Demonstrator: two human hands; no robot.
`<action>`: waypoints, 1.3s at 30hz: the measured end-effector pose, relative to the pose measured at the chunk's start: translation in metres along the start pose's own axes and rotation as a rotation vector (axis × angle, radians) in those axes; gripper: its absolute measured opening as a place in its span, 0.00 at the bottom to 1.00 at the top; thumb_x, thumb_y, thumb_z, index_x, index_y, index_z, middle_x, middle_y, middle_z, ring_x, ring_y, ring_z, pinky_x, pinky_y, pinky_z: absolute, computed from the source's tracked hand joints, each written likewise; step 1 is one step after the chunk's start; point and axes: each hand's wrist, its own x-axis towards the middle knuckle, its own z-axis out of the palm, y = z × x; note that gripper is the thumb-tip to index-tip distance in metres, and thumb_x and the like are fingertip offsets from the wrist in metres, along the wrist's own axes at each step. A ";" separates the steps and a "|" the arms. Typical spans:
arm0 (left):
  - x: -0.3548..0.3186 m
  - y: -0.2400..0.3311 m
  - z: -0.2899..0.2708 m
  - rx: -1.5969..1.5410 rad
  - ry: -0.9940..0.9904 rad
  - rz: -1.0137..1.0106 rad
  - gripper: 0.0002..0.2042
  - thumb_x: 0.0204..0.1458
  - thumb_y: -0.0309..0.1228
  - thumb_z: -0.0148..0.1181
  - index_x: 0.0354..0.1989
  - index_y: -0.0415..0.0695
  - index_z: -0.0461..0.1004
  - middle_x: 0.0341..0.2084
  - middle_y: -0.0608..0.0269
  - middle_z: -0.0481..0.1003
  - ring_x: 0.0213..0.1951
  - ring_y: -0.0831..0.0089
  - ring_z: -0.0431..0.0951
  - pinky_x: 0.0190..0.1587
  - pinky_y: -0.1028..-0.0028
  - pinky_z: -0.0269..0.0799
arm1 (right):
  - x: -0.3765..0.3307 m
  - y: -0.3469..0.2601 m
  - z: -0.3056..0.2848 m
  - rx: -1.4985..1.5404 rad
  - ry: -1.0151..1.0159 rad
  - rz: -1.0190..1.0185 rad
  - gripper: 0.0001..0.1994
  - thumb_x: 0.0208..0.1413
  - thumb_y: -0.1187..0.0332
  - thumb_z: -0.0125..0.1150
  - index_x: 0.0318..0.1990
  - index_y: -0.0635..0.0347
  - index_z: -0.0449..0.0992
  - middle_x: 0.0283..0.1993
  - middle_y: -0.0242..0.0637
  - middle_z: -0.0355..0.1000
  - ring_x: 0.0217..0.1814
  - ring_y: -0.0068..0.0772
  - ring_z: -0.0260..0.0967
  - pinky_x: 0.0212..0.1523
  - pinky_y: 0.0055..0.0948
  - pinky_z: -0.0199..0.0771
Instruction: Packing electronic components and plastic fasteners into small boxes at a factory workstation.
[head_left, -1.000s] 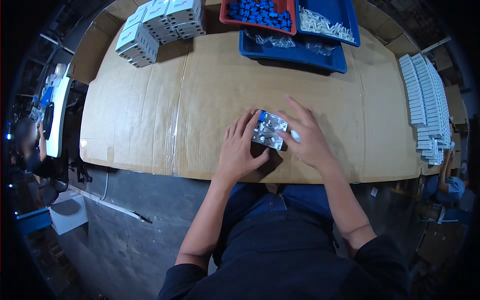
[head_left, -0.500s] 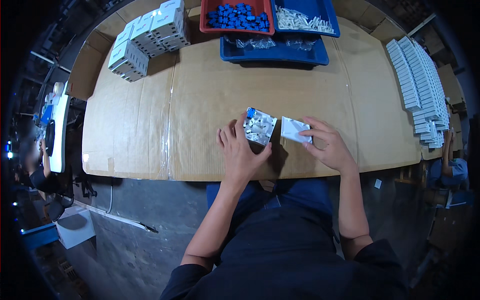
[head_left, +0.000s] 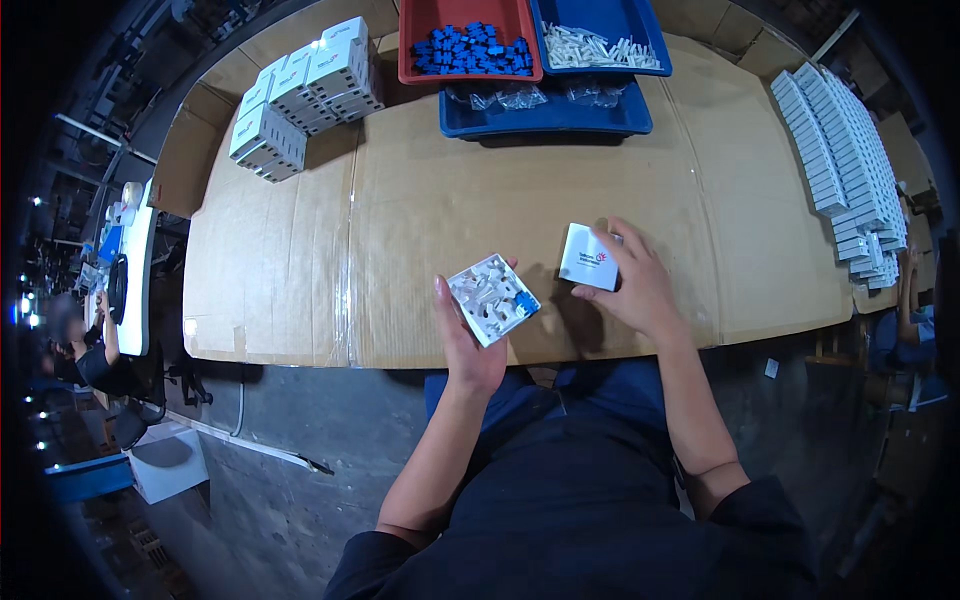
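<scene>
In my left hand (head_left: 472, 345) lies an open white square plastic box base (head_left: 490, 300), its inside facing up. White parts fill it, and a blue connector piece (head_left: 524, 302) sits at its right corner. My right hand (head_left: 640, 285) grips a matching white square cover (head_left: 585, 258) by its right side, fingers on the far edge and thumb at the near edge. The cover's printed outer face is turned up. Base and cover are apart, both held above the cardboard-covered table.
Across the table's cardboard top (head_left: 420, 200), a red tray (head_left: 405, 60) of blue connectors and blue trays (head_left: 645, 120) with white parts and clear bags stand at the back. White boxes (head_left: 300, 90) are stacked back left, white square units (head_left: 840, 160) at right. Other people (head_left: 95, 335) sit at both sides.
My left hand has turned the box base round and drawn it nearer, so its blue connector is now at the right. My right hand has flipped the cover to its printed face.
</scene>
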 end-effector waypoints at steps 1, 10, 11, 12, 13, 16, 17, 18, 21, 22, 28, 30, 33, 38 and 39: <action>0.000 -0.001 0.000 0.000 -0.002 -0.004 0.39 0.69 0.64 0.35 0.65 0.37 0.70 0.62 0.44 0.73 0.61 0.56 0.75 0.65 0.60 0.69 | -0.002 0.000 0.005 -0.023 -0.045 -0.021 0.36 0.48 0.52 0.78 0.66 0.53 0.75 0.70 0.43 0.66 0.74 0.50 0.62 0.71 0.47 0.66; -0.003 0.003 0.014 -0.120 -0.106 -0.370 0.41 0.68 0.65 0.28 0.65 0.36 0.68 0.57 0.46 0.77 0.53 0.52 0.81 0.56 0.57 0.77 | 0.021 -0.024 -0.022 0.977 -0.112 -0.008 0.30 0.64 0.57 0.61 0.71 0.57 0.67 0.68 0.42 0.67 0.68 0.39 0.67 0.69 0.41 0.64; -0.006 0.003 0.019 -0.121 -0.108 -0.373 0.41 0.68 0.65 0.28 0.65 0.36 0.68 0.57 0.46 0.77 0.53 0.52 0.81 0.56 0.57 0.77 | 0.022 -0.030 -0.026 1.255 -0.161 -0.034 0.31 0.66 0.55 0.55 0.72 0.59 0.64 0.68 0.41 0.67 0.67 0.37 0.67 0.70 0.40 0.63; -0.008 0.004 0.025 -0.118 -0.114 -0.388 0.41 0.69 0.64 0.29 0.66 0.36 0.68 0.57 0.46 0.77 0.53 0.53 0.81 0.56 0.57 0.77 | 0.023 -0.039 -0.028 1.343 -0.211 0.047 0.34 0.66 0.48 0.48 0.73 0.60 0.61 0.68 0.41 0.68 0.65 0.37 0.68 0.70 0.40 0.62; -0.009 0.004 0.028 -0.114 -0.121 -0.402 0.41 0.69 0.64 0.29 0.66 0.36 0.68 0.57 0.46 0.77 0.53 0.53 0.81 0.56 0.56 0.77 | 0.026 -0.043 -0.028 1.341 -0.209 0.048 0.34 0.66 0.48 0.48 0.73 0.60 0.61 0.68 0.41 0.68 0.65 0.37 0.68 0.70 0.40 0.62; -0.010 0.002 0.031 -0.134 -0.165 -0.420 0.41 0.69 0.64 0.30 0.66 0.35 0.68 0.56 0.46 0.77 0.55 0.53 0.80 0.59 0.55 0.77 | 0.038 -0.050 -0.024 1.472 -0.336 0.019 0.35 0.70 0.42 0.42 0.74 0.58 0.60 0.64 0.44 0.71 0.61 0.34 0.70 0.68 0.40 0.64; -0.012 0.001 0.031 -0.141 -0.156 -0.435 0.41 0.69 0.64 0.30 0.66 0.35 0.68 0.56 0.46 0.77 0.55 0.53 0.80 0.60 0.54 0.76 | 0.038 -0.052 -0.024 1.472 -0.337 0.016 0.35 0.70 0.42 0.42 0.74 0.58 0.60 0.64 0.44 0.71 0.61 0.34 0.70 0.68 0.40 0.64; -0.011 0.000 0.031 -0.158 -0.171 -0.435 0.42 0.68 0.65 0.30 0.66 0.34 0.67 0.56 0.46 0.77 0.55 0.53 0.80 0.61 0.53 0.76 | 0.038 -0.053 -0.024 1.406 -0.330 0.025 0.34 0.71 0.42 0.41 0.73 0.58 0.61 0.64 0.43 0.71 0.61 0.34 0.70 0.68 0.40 0.64; -0.011 0.001 0.034 -0.150 -0.203 -0.445 0.42 0.68 0.65 0.30 0.65 0.34 0.68 0.56 0.46 0.77 0.55 0.53 0.80 0.61 0.52 0.76 | 0.039 -0.061 -0.025 1.320 -0.291 0.031 0.33 0.74 0.43 0.39 0.73 0.59 0.62 0.65 0.43 0.70 0.62 0.36 0.70 0.68 0.40 0.64; -0.011 0.000 0.033 -0.150 -0.202 -0.446 0.42 0.68 0.65 0.30 0.65 0.34 0.68 0.56 0.46 0.77 0.55 0.53 0.80 0.61 0.52 0.76 | 0.039 -0.062 -0.025 1.300 -0.258 0.029 0.33 0.75 0.43 0.38 0.73 0.60 0.62 0.66 0.42 0.69 0.63 0.37 0.70 0.68 0.39 0.65; -0.005 -0.002 0.033 -0.150 -0.205 -0.441 0.40 0.69 0.64 0.28 0.65 0.36 0.67 0.55 0.47 0.77 0.54 0.53 0.81 0.60 0.50 0.77 | 0.039 -0.050 -0.024 1.284 -0.424 -0.021 0.30 0.76 0.47 0.39 0.73 0.61 0.63 0.68 0.42 0.68 0.68 0.37 0.69 0.68 0.36 0.65; -0.005 -0.002 0.036 -0.140 -0.201 -0.426 0.38 0.70 0.63 0.28 0.67 0.40 0.65 0.55 0.47 0.77 0.53 0.53 0.81 0.59 0.49 0.77 | 0.038 -0.050 -0.026 1.262 -0.441 -0.009 0.30 0.76 0.47 0.40 0.72 0.60 0.64 0.68 0.43 0.68 0.69 0.36 0.68 0.69 0.35 0.65; -0.003 -0.006 0.035 -0.114 -0.189 -0.435 0.37 0.70 0.63 0.28 0.67 0.44 0.65 0.55 0.47 0.77 0.54 0.53 0.80 0.59 0.48 0.77 | 0.038 -0.052 -0.026 1.210 -0.463 -0.003 0.29 0.76 0.46 0.42 0.70 0.59 0.67 0.67 0.43 0.69 0.71 0.37 0.67 0.69 0.35 0.66; -0.005 -0.010 0.034 -0.086 -0.125 -0.461 0.36 0.70 0.64 0.28 0.68 0.47 0.65 0.55 0.51 0.76 0.56 0.55 0.79 0.60 0.47 0.75 | 0.038 -0.064 -0.031 1.145 -0.518 -0.003 0.37 0.72 0.38 0.43 0.70 0.64 0.66 0.66 0.41 0.70 0.71 0.35 0.67 0.73 0.37 0.63; -0.005 -0.011 0.035 -0.072 -0.103 -0.466 0.36 0.69 0.64 0.28 0.68 0.48 0.65 0.57 0.53 0.76 0.57 0.55 0.78 0.60 0.47 0.75 | 0.037 -0.061 -0.027 1.138 -0.535 -0.016 0.36 0.72 0.39 0.45 0.70 0.64 0.66 0.66 0.41 0.71 0.71 0.34 0.67 0.72 0.36 0.64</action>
